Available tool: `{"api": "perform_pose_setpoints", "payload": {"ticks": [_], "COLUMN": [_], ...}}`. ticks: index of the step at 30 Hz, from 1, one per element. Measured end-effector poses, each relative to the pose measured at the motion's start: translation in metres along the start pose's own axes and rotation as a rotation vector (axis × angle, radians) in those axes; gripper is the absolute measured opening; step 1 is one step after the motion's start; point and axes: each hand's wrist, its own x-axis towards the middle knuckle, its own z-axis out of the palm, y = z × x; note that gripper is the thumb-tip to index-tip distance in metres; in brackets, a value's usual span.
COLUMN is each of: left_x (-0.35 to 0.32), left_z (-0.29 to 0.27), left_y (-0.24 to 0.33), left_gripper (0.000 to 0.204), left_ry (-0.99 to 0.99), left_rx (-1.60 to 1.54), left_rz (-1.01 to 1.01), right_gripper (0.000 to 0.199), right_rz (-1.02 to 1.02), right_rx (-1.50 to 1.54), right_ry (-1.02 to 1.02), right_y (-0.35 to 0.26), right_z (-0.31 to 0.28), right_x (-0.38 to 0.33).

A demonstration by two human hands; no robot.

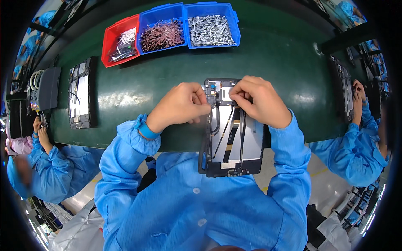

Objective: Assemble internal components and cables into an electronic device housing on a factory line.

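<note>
In front of me an opened tablet (256, 140) lies back side up, its lower end reaching past the table's near edge. Silvery panels, dark ribbon cables (229, 144) and small parts show inside it. My left hand (184, 103) is closed in a pinch at the tablet's upper left edge. Over the upper right part, my right hand (260, 100) pinches with thumb and forefinger beside a white square part (225, 93). Whatever either hand's fingertips may hold is too small or hidden to make out.
At the back stand a red bin (107, 48) of small bagged parts, a blue bin (161, 12) of reddish-brown flex cables and a blue bin (236, 31) of silvery strips. Opened tablets lie left (81, 94) and right (342, 85). Co-workers' hands (358, 94) are at both sides.
</note>
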Motion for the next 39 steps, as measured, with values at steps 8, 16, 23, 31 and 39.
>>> {"api": "perform_pose_setpoints", "payload": {"ticks": [8,16,23,31,39], "left_x": [-0.001,0.002,0.007,0.024,0.034], "left_z": [-0.003,-0.005,-0.012,-0.02,-0.013], "left_y": [0.004,0.008,0.024,0.054,0.091], "left_gripper": [0.015,0.019,0.025,0.027,0.026], "left_ry": [-0.07,-0.095,-0.085,-0.178,-0.214], "left_rx": [-0.035,0.034,0.197,0.515,0.905], "left_rz": [-0.048,-0.058,-0.041,-0.041,-0.021], "right_gripper": [0.01,0.011,0.005,0.006,0.011], "right_rz": [0.028,0.037,-0.042,-0.045,0.005], "right_rx": [0.174,0.022,0.0,-0.005,-0.002], "right_ry": [-0.077,-0.049,-0.213,-0.26,-0.338], "right_y": [0.0,0.0,0.005,0.006,0.004], "right_z": [-0.011,-0.003,-0.013,-0.015,-0.021], "right_x": [0.003,0.006,0.003,0.001,0.003]}}
